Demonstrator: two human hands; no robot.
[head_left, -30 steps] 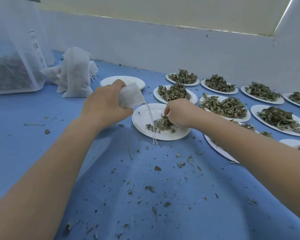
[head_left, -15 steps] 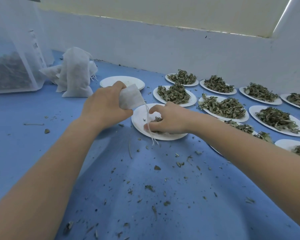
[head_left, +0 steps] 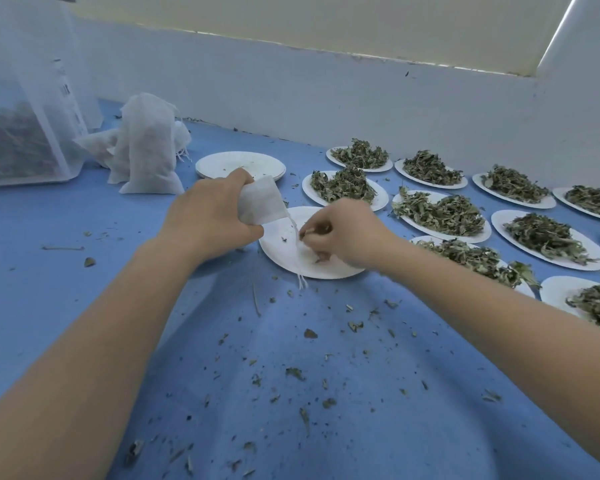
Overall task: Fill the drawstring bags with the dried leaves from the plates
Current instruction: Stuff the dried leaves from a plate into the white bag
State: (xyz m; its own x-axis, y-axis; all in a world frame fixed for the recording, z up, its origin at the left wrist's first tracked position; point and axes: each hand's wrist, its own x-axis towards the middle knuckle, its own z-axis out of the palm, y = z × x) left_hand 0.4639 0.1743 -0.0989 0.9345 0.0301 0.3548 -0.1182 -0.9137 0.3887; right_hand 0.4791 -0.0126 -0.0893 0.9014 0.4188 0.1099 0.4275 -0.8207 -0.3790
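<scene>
My left hand (head_left: 208, 220) grips a small white drawstring bag (head_left: 262, 205) just above the left rim of a white paper plate (head_left: 281, 249). The bag's strings (head_left: 300, 268) hang down over the plate's front edge. My right hand (head_left: 343, 233) is over the same plate, fingers curled around a pinch of dried leaves (head_left: 317, 230). Only a few leaf bits lie on this plate. Several other plates heaped with dried leaves (head_left: 440, 213) spread out to the right.
A pile of white bags (head_left: 146, 147) lies at the back left beside a clear plastic container (head_left: 21, 133). A stack of bare plates (head_left: 239, 164) sits behind my left hand. Leaf crumbs (head_left: 309, 372) litter the blue tabletop. A white wall (head_left: 326, 95) borders the far side.
My right hand swept the last leaves together on the plate and lifted them toward the bag; the plate is now nearly bare. The left hand held the bag still.
</scene>
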